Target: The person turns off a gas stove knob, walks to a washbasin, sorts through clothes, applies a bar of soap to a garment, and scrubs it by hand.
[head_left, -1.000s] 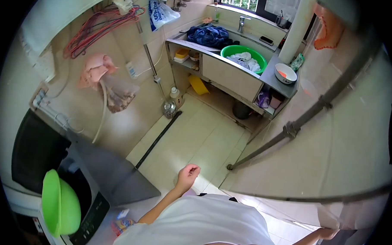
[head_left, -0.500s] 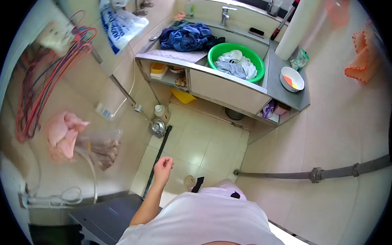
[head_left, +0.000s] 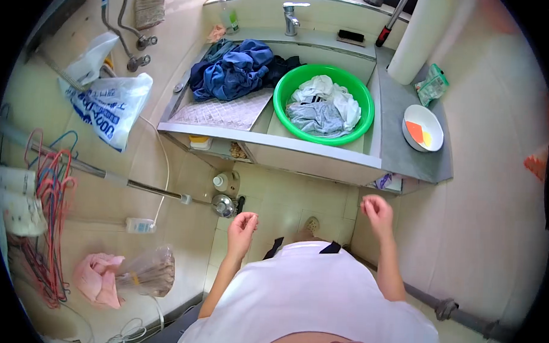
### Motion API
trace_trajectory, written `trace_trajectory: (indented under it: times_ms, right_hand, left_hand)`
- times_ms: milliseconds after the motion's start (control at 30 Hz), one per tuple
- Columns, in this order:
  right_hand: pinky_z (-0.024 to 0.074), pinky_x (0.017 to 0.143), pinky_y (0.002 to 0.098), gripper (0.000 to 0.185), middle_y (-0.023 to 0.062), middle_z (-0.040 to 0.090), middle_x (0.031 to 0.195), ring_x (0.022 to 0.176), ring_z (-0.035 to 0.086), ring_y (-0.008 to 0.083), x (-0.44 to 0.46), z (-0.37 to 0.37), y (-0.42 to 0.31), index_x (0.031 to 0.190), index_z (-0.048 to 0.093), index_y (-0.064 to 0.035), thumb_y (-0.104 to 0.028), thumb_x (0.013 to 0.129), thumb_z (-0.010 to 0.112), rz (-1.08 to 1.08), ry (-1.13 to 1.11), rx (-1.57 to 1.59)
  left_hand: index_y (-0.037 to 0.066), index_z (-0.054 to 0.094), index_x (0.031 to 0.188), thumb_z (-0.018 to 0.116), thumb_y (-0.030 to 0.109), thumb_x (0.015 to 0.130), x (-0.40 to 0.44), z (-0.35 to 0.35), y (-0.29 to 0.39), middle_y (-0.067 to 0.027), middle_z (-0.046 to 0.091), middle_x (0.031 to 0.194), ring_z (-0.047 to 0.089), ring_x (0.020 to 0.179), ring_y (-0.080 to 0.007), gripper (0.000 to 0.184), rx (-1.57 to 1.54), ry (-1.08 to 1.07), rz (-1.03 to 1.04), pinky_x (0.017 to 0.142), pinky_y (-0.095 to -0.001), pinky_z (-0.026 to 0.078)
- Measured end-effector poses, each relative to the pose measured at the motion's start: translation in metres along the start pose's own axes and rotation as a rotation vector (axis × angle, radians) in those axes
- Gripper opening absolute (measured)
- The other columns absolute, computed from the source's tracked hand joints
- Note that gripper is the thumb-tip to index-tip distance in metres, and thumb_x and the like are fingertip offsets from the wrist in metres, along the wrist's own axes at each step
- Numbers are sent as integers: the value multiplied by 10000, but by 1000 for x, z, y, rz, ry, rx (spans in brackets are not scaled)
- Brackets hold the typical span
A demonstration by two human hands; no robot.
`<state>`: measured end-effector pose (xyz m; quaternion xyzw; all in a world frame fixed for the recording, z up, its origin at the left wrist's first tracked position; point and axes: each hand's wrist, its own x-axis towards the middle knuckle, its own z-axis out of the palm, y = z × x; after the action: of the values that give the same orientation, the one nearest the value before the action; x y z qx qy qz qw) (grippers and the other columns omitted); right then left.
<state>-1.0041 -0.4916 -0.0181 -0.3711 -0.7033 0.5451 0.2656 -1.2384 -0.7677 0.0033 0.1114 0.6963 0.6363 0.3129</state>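
Loosely clenched, my left hand (head_left: pixel 241 234) and right hand (head_left: pixel 380 216) hang empty near the grey sink's front edge (head_left: pixel 227 135); the round green plastic basin (head_left: pixel 280 105), probably weighty, grips best by its rim.

Probably home laundry corner: faucet (head_left: pixel 290 19), clothes (head_left: pixel 319 115) in basin (head_left: pixel 366 114), hangers (head_left: pixel 54 224).
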Motion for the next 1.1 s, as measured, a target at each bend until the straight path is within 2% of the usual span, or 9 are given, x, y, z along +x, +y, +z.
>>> trace_trajectory:
  times_ms: [133, 300, 367, 467, 633, 767, 867, 1000, 1100]
  right_hand:
    - [446, 609, 209, 144, 25, 612, 768, 676, 556, 75, 106, 27, -66, 955, 589, -2, -98, 861, 537, -195, -70, -105]
    - [471, 657, 256, 309, 70, 607, 946, 768, 580, 116, 243, 59, -44, 1090, 556, -36, -119, 798, 615, -290, -200, -156]
    - [461, 809, 338, 443, 153, 555, 1102, 948, 571, 245, 285, 68, -34, 1125, 539, -62, -185, 725, 684, -305, -143, -355]
    - [420, 893, 374, 554, 170, 518, 1163, 1056, 511, 305, 340, 79, -18, 1170, 510, -83, -238, 683, 724, -346, -84, -509]
    - [383, 953, 386, 842, 190, 498, 1210, 1129, 472, 324, 396, 104, 11, 1248, 443, -65, -399, 557, 789, -177, 9, -741]
    - [405, 925, 385, 866, 198, 523, 1176, 1096, 500, 325, 399, 141, 45, 1230, 453, -58, -451, 533, 786, 74, 11, -917]
    - [460, 820, 388, 622, 157, 600, 1040, 978, 564, 313, 379, 170, 19, 1083, 563, -109, -386, 561, 759, 246, 17, -859]
    - [467, 602, 381, 80, 85, 603, 687, 709, 599, 282, 362, 183, 31, 661, 599, -115, -146, 592, 624, 38, -26, -753]
    - [466, 602, 378, 64, 111, 604, 669, 680, 586, 302, 326, 182, -1, 654, 620, -105, -116, 592, 612, -51, -63, -600]
  left_hand:
    - [24, 587, 973, 557, 134, 869, 40, -8, 25, -3, 582, 800, 510, 692, -58, 153, 64, 133, 30, 630, -184, 418]
    - [28, 588, 997, 545, 116, 877, 69, -18, 46, -20, 593, 825, 512, 696, -55, 155, -50, 214, 14, 627, -183, 416]
    - [39, 593, 987, 546, 139, 880, 82, -25, 50, -9, 595, 812, 509, 683, -47, 155, -34, 228, 18, 615, -178, 409]
    - [49, 598, 978, 546, 154, 883, 104, -43, 65, 1, 597, 806, 509, 673, -41, 151, 39, 250, -19, 604, -177, 406]
    - [33, 594, 987, 540, 131, 883, 167, -65, 88, -10, 594, 824, 508, 687, -42, 153, -20, 203, 24, 621, -179, 416]
    - [17, 587, 998, 535, 108, 883, 203, -71, 112, -18, 585, 837, 505, 706, -45, 155, -14, 150, 13, 639, -177, 418]
    - [17, 586, 995, 544, 110, 879, 230, -68, 115, -20, 588, 840, 507, 705, -49, 154, -17, 55, -43, 645, -180, 420]
    - [13, 582, 997, 554, 112, 871, 266, -57, 110, -18, 591, 825, 519, 708, -54, 162, -6, -112, -102, 633, -188, 427]
    - [0, 573, 1006, 564, 109, 856, 271, -54, 122, -9, 582, 821, 517, 725, -51, 186, 194, -381, -118, 608, -188, 419]
